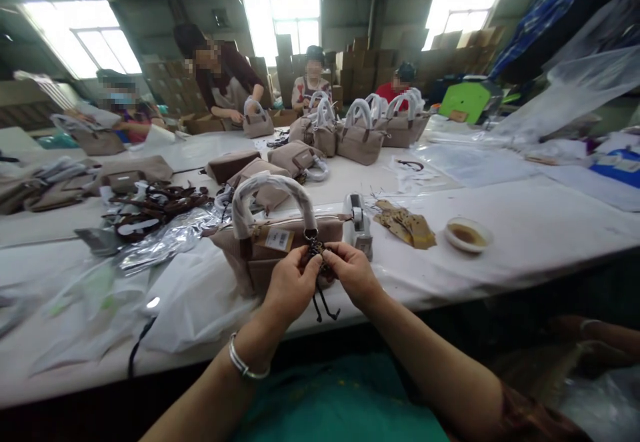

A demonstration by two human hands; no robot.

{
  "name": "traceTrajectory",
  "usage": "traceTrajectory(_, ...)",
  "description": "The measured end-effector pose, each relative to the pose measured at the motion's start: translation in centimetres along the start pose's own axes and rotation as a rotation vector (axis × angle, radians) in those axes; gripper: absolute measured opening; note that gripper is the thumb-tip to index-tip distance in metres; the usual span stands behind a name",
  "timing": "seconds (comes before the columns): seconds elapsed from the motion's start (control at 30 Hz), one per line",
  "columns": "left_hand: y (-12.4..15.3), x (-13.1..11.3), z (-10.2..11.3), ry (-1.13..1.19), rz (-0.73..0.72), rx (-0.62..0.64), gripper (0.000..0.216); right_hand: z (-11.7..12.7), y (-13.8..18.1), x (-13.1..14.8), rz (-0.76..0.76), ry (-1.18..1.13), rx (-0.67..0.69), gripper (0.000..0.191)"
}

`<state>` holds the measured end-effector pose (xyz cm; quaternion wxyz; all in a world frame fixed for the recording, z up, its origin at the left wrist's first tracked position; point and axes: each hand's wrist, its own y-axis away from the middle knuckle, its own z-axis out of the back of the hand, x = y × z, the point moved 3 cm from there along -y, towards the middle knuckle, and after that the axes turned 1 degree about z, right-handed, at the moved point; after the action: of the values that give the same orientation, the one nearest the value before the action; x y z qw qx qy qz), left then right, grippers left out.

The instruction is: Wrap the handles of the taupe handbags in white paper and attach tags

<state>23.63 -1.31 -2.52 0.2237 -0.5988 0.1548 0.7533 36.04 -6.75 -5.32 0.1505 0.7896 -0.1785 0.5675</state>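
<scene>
A taupe handbag (235,255) stands upright on the table in front of me, its arched handles (273,185) wrapped in white film. A tag with a barcode (279,239) hangs at its front. From a ring by the right handle base hangs a dark cord charm (317,249) with metal-looking bits and two loose cord ends below. My left hand (294,279) pinches the charm from the left, thumb against fingers. Opposite it, my right hand (353,272) pinches the same charm, the fingertips of both hands nearly meeting. The fingers hide part of the charm.
Right of the bag stand a tape dispenser (358,219), a pile of brown tags (405,223) and a bowl of brown liquid (469,234). Dark straps (150,209) and plastic film lie left. More handbags (360,142) stand farther back, where several people work.
</scene>
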Motion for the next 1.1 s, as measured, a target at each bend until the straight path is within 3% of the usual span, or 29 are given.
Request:
traceTrajectory(0.07, 0.5, 1.1, -0.7, 0.247, 0.139, 0.008, 0.048, 0.1, 0.3, 0.0, 0.0, -0.027, 0.021, 0.04)
traceTrajectory(0.13, 1.3, 1.5, -0.6, 0.268, 0.167, 0.02, 0.047, 0.2, 0.5, -0.1, -0.023, -0.056, 0.047, 0.04)
traceTrajectory(0.2, 1.9, 0.8, 0.4, 0.005, 0.019, -0.01, 0.039, 0.2, 0.5, -0.4, -0.072, -0.085, 0.065, 0.041)
traceTrajectory(0.37, 1.2, -2.6, 5.1, -0.864, -0.557, -0.287, 0.033, 0.4, 0.1, -1.0, -0.104, -0.138, 0.046, 0.041)
traceTrajectory(0.47, -0.3, -2.9, 6.9, -1.106, -0.694, -0.142, 0.04, 0.5, 0.1, -1.4, -0.099, -0.15, 0.04, 0.04)
traceTrajectory(0.57, -0.4, -2.4, 8.3, -1.151, -0.782, 0.02, 0.032, 0.8, 0.2, -1.6, -0.103, -0.135, 0.048, 0.039)
traceTrajectory(0.73, 2.0, -2.1, 8.8, -1.13, -0.855, 0.006, 0.018, 0.9, 0.1, -1.6, -0.103, -0.141, 0.045, 0.039)
traceTrajectory(0.83, 2.9, -2.5, 6.9, -0.993, -0.823, -0.185, 0.021, 0.6, 0.0, -1.4, -0.102, -0.15, 0.037, 0.039)
traceTrajectory(0.9, 2.7, -2.3, 5.2, -0.818, -0.681, -0.257, 0.026, 0.4, 0.0, -1.1, -0.101, -0.146, 0.033, 0.039)
traceTrajectory(1.0, 1.5, -0.9, 2.5, -0.571, -0.34, -0.147, 0.035, 0.1, 0.3, -0.7, -0.096, -0.151, 0.041, 0.039)
traceTrajectory(1.1, 0.7, 0.3, 0.8, -0.3, -0.11, -0.024, 0.035, 0.0, 0.7, -0.3, -0.094, -0.156, 0.066, 0.04)
